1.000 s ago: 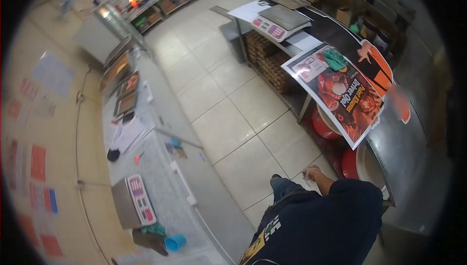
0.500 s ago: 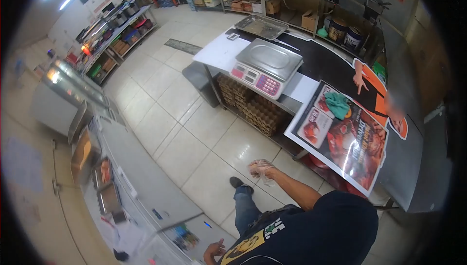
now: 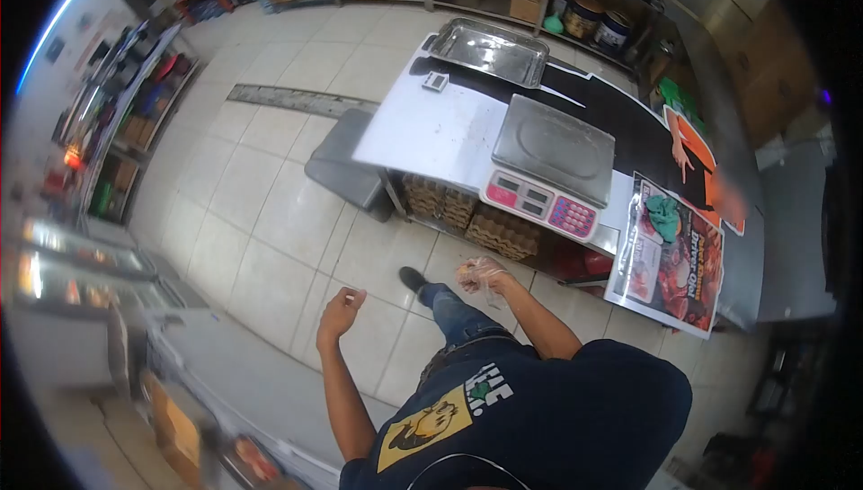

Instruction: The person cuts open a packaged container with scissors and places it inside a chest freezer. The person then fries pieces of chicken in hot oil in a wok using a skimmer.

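Observation:
My right hand point(image 3: 481, 276), in a clear, loose plastic glove, hangs over the floor in front of the table. Its fingers are curled, and a small yellowish patch shows near the fingertips; what they hold, if anything, I cannot make out. My left hand point(image 3: 340, 314) is bare and raised in the air, fingers loosely bent and apart, with nothing in it. Closest to the right hand is a weighing scale point(image 3: 553, 153) with a steel platform and a pink-and-white keypad, standing on the table point(image 3: 431, 135). Neither hand touches it.
On the table lie a metal tray point(image 3: 490, 51), a food poster point(image 3: 670, 261) and a green cloth point(image 3: 663, 218). Egg trays point(image 3: 499, 234) are stacked underneath. A grey bin point(image 3: 346, 162) stands by the table's left end. Trays sit on a white counter point(image 3: 243, 360) at left.
My view has turned and shifted toward the table. My left hand has risen from the bottom edge, beside the counter, to out in front of me. The gloved right hand stays curled.

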`<state>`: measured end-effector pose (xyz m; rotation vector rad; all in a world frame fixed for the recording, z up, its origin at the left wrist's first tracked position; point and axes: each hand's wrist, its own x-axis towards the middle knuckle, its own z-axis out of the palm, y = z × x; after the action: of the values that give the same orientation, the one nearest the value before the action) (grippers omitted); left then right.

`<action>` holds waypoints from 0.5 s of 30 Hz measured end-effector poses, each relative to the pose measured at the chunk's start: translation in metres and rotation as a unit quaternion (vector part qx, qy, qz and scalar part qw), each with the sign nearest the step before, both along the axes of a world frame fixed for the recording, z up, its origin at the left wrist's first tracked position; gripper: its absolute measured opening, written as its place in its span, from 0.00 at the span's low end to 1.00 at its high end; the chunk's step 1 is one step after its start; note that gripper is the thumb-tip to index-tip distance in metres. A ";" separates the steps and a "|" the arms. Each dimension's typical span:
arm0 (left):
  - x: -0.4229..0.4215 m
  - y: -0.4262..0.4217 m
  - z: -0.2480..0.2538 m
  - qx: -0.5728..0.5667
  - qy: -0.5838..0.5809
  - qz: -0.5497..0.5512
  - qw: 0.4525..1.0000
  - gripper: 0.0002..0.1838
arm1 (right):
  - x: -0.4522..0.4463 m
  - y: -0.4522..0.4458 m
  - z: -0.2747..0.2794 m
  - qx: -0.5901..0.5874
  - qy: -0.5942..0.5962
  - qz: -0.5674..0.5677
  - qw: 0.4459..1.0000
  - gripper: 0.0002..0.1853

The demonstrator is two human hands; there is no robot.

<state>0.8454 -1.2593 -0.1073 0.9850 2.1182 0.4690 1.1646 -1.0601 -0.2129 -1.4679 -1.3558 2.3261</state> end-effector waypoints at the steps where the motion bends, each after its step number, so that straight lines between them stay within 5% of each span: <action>1: -0.026 0.027 -0.005 -0.012 -0.069 0.020 0.997 0.28 | -0.032 0.015 0.001 -0.014 0.008 -0.012 1.000 0.14; 4: -0.121 0.070 -0.075 -0.086 -0.208 0.074 0.972 0.27 | -0.136 0.061 0.008 -0.062 -0.020 -0.020 0.998 0.16; 6: -0.186 0.059 -0.122 -0.178 -0.305 0.083 0.932 0.32 | -0.216 0.109 -0.047 -0.074 0.040 0.010 0.996 0.16; 7: -0.208 0.049 -0.123 -0.231 -0.300 0.114 0.919 0.32 | -0.248 0.123 -0.068 -0.081 0.087 0.060 0.991 0.17; 10: -0.292 -0.019 -0.133 -0.309 -0.332 0.193 0.870 0.28 | -0.357 0.158 -0.002 -0.070 0.073 -0.020 0.995 0.15; 13: -0.377 -0.056 -0.136 -0.329 -0.325 0.237 0.855 0.27 | -0.452 0.205 0.005 -0.062 0.066 -0.009 0.996 0.15; 15: -0.437 -0.066 -0.141 -0.329 -0.325 0.263 0.847 0.26 | -0.494 0.233 -0.057 0.062 0.177 0.013 0.982 0.17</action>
<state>0.4082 -1.3251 -0.2484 -0.1664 1.6738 0.2377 0.6701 -0.8267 -0.2699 -0.9489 -1.3925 2.3253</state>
